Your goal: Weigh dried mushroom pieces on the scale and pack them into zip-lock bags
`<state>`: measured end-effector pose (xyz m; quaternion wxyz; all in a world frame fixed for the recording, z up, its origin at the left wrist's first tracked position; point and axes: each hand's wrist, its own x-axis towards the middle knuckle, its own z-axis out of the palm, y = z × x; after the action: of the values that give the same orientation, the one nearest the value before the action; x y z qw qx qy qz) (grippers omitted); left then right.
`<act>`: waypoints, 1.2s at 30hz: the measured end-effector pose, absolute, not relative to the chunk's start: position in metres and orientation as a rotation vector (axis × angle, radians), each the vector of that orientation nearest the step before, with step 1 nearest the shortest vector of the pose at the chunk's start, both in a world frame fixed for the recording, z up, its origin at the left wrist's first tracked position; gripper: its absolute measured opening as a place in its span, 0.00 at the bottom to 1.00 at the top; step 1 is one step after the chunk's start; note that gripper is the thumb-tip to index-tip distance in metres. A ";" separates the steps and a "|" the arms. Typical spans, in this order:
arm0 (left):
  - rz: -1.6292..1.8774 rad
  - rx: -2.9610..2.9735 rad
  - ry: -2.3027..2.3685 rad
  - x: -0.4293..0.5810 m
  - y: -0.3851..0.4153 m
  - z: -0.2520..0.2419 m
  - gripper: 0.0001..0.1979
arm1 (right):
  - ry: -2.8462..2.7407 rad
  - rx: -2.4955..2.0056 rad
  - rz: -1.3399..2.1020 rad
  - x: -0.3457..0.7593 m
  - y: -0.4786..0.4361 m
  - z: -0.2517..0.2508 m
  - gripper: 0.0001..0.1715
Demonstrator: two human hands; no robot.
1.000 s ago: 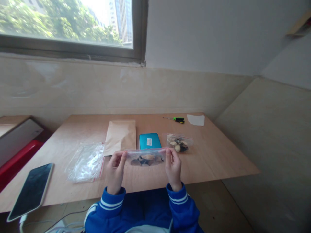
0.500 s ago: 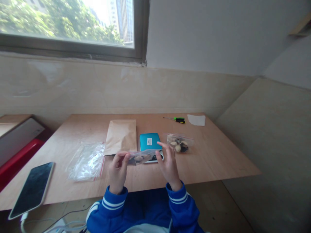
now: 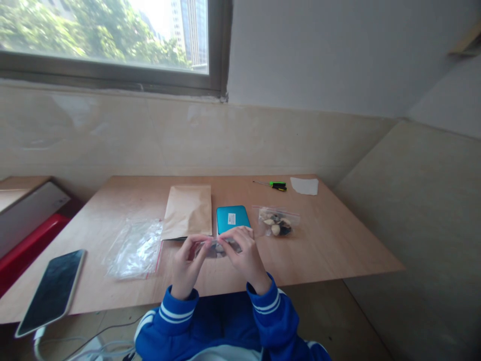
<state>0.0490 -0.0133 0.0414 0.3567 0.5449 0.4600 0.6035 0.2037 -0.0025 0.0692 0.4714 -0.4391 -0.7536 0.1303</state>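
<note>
Above the near edge of the wooden table, my left hand and my right hand are closed together on a small clear zip bag with dark and pale pieces in it. The bag is bunched between my fingers and mostly hidden. Both thumbs and forefingers pinch its top edge. A second filled zip bag lies on the table to the right of my hands.
A teal flat box and a brown paper envelope lie just beyond my hands. Empty clear bags sit to the left, a phone at the far left edge. A green screwdriver and a white paper scrap lie at the back.
My right hand slid left along the bag toward my left hand. The bag, stretched wide a second ago, is now bunched between both hands.
</note>
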 end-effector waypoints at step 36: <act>1.550 1.797 1.379 0.063 -0.017 0.042 0.06 | -1.776 -1.223 0.158 0.179 -0.007 0.051 0.12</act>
<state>0.0632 -0.0167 0.0424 0.1973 0.6420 0.4925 0.5536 0.1793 -0.0074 0.0512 0.4702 -0.4993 -0.7249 0.0645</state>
